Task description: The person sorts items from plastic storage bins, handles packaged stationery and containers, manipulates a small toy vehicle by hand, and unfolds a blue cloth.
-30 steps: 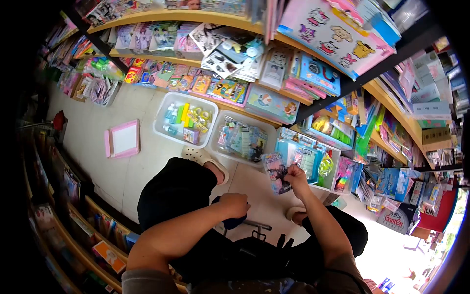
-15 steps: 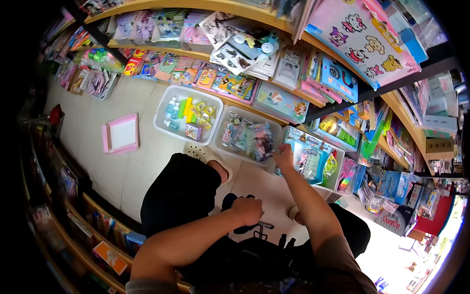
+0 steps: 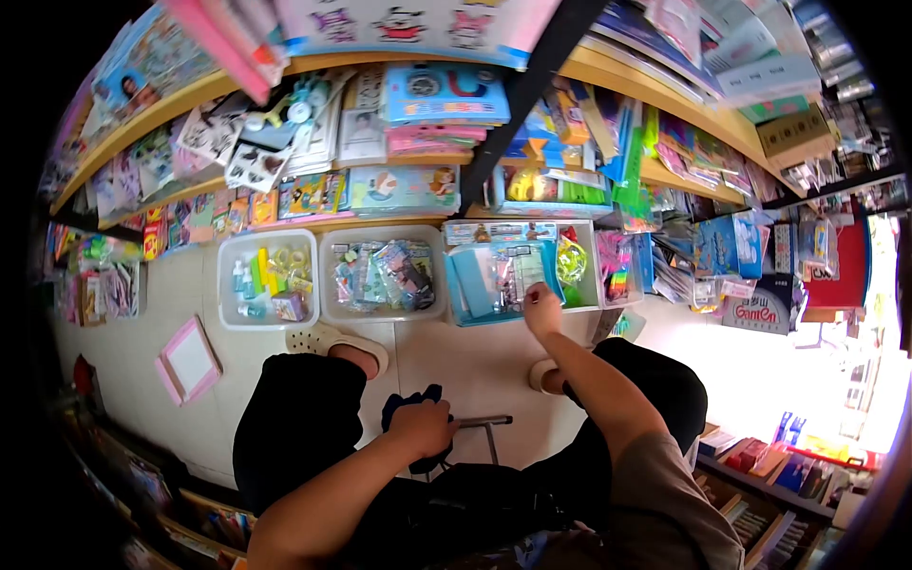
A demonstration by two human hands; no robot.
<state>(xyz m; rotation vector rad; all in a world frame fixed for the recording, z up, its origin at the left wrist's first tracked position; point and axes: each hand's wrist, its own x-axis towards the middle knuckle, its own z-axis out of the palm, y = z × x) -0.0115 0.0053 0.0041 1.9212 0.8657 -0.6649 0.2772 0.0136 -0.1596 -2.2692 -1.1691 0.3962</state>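
My right hand (image 3: pixel 541 313) reaches to the front edge of a white box, its fingers bent together by a clear packet (image 3: pixel 525 275). I cannot make out what is pinched there. Under that packet lies a light blue folder (image 3: pixel 472 282), and a bright green packaged item (image 3: pixel 570 264) sits at the box's right side. Low between my knees, my left hand (image 3: pixel 423 427) is closed round a dark blue, lumpy thing (image 3: pixel 397 407), whose kind does not show.
To the left stand a clear bin (image 3: pixel 226 302) of bottles and tape rolls and another bin (image 3: pixel 332 311) of packets. A pink-framed tray (image 3: pixel 190 361) lies on the floor. Behind the bins rise stocked shelves (image 3: pixel 313 198). A metal stool part (image 3: pixel 489 421) shows between my legs.
My view has turned to the right. My right hand has moved from the rim of the packet bin to the box with the blue folder. The left hand stays closed on the dark thing.
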